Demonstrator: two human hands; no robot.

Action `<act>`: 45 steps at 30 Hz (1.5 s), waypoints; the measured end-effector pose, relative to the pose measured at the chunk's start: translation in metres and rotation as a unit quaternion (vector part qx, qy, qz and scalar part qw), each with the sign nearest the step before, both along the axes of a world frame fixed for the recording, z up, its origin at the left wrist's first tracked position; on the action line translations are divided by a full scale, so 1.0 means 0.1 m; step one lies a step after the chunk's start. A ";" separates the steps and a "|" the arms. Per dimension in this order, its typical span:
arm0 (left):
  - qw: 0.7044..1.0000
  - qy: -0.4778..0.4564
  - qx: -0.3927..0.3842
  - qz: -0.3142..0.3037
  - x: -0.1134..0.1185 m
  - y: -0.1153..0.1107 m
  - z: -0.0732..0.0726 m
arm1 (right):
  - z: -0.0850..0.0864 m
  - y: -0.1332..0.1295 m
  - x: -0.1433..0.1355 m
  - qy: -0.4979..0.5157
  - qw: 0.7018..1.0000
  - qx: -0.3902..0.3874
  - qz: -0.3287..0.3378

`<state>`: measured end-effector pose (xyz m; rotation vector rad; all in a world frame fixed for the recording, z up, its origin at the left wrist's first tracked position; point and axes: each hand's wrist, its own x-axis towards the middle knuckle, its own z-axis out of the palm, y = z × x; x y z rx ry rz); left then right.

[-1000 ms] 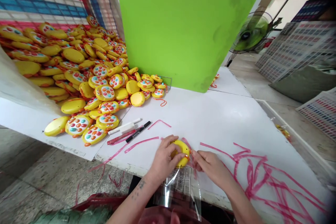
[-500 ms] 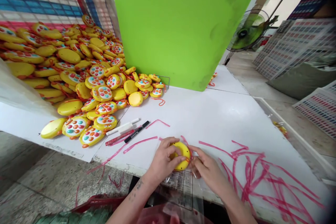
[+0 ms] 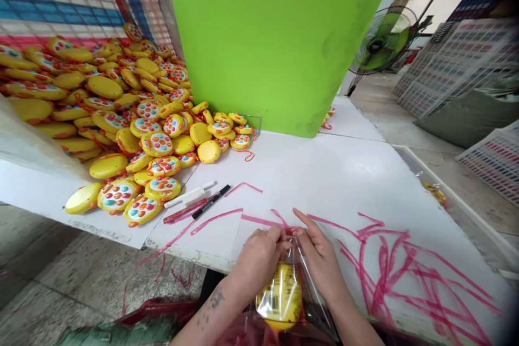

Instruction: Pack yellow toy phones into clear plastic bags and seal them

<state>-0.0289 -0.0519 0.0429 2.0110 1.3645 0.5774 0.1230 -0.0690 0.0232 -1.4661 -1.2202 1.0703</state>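
Observation:
My left hand (image 3: 263,255) is closed, its fingertips pinching the top of a clear plastic bag (image 3: 305,254) near the table's front edge. My right hand (image 3: 319,258) grips the bag's other upper side between thumb and bent fingers, its index finger pointing forward. Inside the bag, below both hands, lies a yellow oval toy (image 3: 279,297) with a printed label and barcode showing through the film. What the left fingertips press on besides the bag is hidden.
Many yellow turtle-like toys (image 3: 117,194) with coloured buttons are heaped at the left. Several pens (image 3: 211,201) lie beside them. A tall green panel (image 3: 259,48) stands at the back. Pink plastic strips (image 3: 381,281) tangle at the right; a fan (image 3: 377,46) stands beyond.
The yellow toy, held up in both hands before, is now inside the clear bag and lower, nearer my body. Both hands have shifted to the bag's top.

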 end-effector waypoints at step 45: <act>0.953 -0.284 -0.104 0.024 -0.35 0.08 -0.23 | 0.19 0.40 -0.43 -0.489 0.808 0.256 0.207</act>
